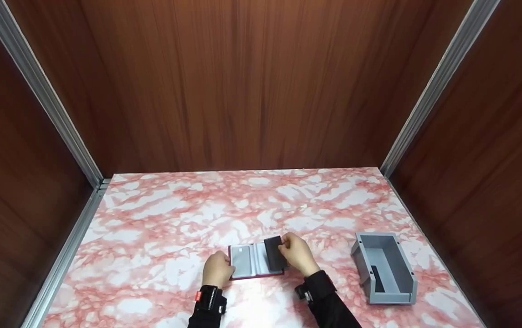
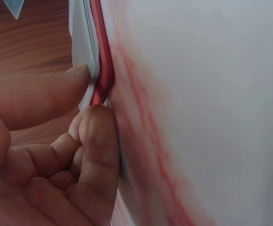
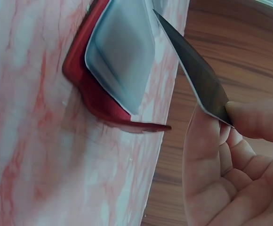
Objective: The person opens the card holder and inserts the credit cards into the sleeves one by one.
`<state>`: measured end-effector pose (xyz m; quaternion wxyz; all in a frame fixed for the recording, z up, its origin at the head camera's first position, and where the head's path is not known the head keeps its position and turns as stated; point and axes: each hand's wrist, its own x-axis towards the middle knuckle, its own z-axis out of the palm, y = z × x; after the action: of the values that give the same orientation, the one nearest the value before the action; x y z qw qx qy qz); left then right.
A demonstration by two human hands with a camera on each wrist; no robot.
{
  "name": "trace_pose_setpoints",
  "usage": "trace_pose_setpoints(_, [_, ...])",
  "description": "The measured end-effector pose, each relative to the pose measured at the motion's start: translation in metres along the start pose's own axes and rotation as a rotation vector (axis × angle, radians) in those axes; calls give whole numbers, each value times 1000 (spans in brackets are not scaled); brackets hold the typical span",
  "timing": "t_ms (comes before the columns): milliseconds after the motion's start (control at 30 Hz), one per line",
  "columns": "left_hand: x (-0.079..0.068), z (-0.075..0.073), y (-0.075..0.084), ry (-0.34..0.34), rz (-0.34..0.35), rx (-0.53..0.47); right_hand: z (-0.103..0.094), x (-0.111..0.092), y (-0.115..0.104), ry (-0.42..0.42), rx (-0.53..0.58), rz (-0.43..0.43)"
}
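A red card holder (image 1: 243,263) with clear plastic sleeves lies spread flat on the table. My left hand (image 1: 216,270) pinches its left edge, thumb on the sleeves and fingers against the red cover (image 2: 104,61), as the left wrist view shows. Between thumb and fingers, my right hand (image 1: 299,254) holds a black card (image 1: 275,255) by one edge, tilted above the right-hand sleeves. In the right wrist view the card (image 3: 197,70) stands apart from the plastic sleeve (image 3: 124,56), and the red cover's corner curls beneath.
To the right stands a grey open-front bin (image 1: 391,298) with a dark flat piece (image 1: 377,279) inside. The pink-and-white marbled table (image 1: 161,237) is bounded by brown wood-grain panels (image 1: 243,91) with metal corner posts (image 1: 443,77).
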<state>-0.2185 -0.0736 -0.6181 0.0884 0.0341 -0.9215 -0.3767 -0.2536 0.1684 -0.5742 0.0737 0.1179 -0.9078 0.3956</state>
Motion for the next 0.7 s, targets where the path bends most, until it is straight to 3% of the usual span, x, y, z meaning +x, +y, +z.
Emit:
trace_pose_setpoints(300, [1,2,-3,-11,-3,-12,10,0,-4,-55,20,-16])
trace_pose_setpoints(700, [0,0,-1,-12,-1,-10,23,1,-8,-118,133,48])
